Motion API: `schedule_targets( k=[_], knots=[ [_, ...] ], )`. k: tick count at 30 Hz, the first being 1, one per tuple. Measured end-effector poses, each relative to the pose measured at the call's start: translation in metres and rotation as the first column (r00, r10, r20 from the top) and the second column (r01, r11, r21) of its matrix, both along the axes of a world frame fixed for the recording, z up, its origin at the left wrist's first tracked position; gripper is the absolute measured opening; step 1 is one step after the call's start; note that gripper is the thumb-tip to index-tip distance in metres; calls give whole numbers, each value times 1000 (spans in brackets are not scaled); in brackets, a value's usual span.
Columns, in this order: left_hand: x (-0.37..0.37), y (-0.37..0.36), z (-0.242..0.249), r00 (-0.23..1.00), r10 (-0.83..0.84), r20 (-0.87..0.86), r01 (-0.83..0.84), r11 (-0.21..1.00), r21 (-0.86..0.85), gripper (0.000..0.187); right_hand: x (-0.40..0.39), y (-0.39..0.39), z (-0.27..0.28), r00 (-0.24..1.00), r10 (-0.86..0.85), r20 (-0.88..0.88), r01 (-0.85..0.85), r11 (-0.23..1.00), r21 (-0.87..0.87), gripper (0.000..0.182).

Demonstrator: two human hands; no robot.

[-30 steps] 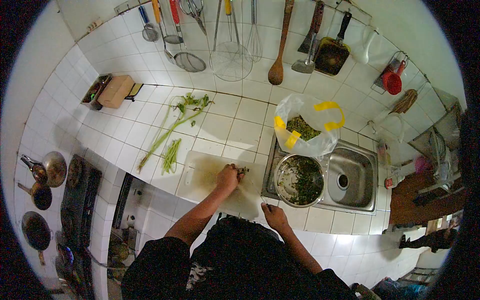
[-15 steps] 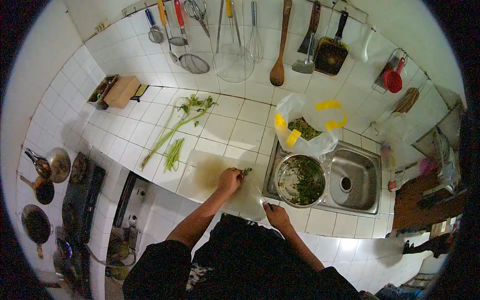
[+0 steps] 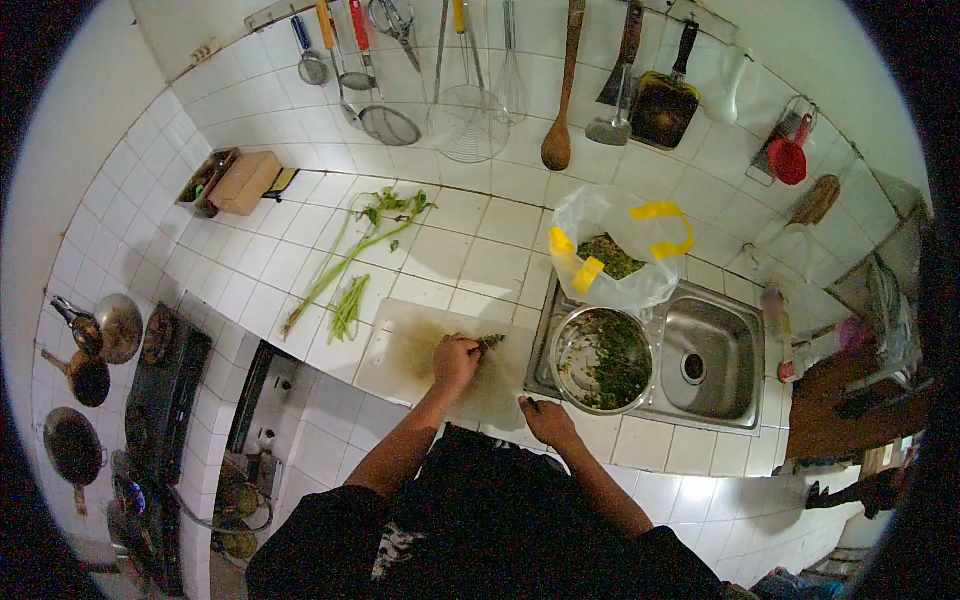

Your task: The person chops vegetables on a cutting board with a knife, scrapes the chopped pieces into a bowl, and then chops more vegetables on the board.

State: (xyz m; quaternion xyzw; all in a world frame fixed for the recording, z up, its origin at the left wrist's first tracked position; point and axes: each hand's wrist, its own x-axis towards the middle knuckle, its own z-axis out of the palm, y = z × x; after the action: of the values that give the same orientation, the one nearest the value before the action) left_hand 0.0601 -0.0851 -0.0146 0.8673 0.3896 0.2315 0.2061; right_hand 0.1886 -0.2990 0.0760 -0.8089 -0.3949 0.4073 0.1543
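Observation:
My left hand (image 3: 457, 362) is closed on a small bunch of green herbs (image 3: 491, 342), whose leafy tips stick out to the right of my fingers. It rests over a pale, stained cutting board (image 3: 385, 345). At the board's right edge my right hand (image 3: 548, 420) is closed around a knife; its blade barely shows against the board. Right beside that hand a steel bowl (image 3: 570, 372) holds chopped greens (image 3: 620, 370). Behind the bowl stands an open plastic bag (image 3: 645, 290) with yellow handles and more chopped greens inside. Celery-like stalks (image 3: 350, 258) lie on the tiles, beyond a smaller green bunch (image 3: 348, 308).
A steel sink (image 3: 725, 345) is on the right, with the bowl on its drainboard. Utensils, including a wooden spoon (image 3: 557, 150) and a strainer (image 3: 390, 126), hang on the tiled wall. A brown box (image 3: 247, 184) sits at the back left. Left stands a black stove (image 3: 165, 400).
The knife blade, visible by my right hand before, is now hardly distinguishable. My right hand has shifted slightly left. More of the herb tips shows beyond my left fingers.

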Motion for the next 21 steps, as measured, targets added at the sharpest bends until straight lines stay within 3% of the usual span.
schedule_targets(
  k=[11, 14, 17, 19, 21],
  knots=[
    [-2, -2, -2, 997, 46, 66, -40, 996, -76, 16, 10, 14, -5, 995, 95, -39, -98, 992, -85, 80],
    [-3, 9, -16, 997, -18, 76, 23, 998, -59, 15, 8, 17, -35, 981, 187, -56, -189, 982, -29, 77],
    [-1, 11, -14, 995, -47, 86, 52, 997, -51, 14, 8, 34, -30, 972, 224, 66, -234, 947, 223, 75],
    [-3, 7, 1, 998, -34, 54, 37, 998, -58, 14, 10, 45, -25, 968, 245, -49, -246, 969, -10, 73],
    [-6, 5, 14, 999, -11, 48, 16, 993, -114, 15, 6, 28, -30, 982, 184, 31, -186, 977, 101, 72]
  ],
)
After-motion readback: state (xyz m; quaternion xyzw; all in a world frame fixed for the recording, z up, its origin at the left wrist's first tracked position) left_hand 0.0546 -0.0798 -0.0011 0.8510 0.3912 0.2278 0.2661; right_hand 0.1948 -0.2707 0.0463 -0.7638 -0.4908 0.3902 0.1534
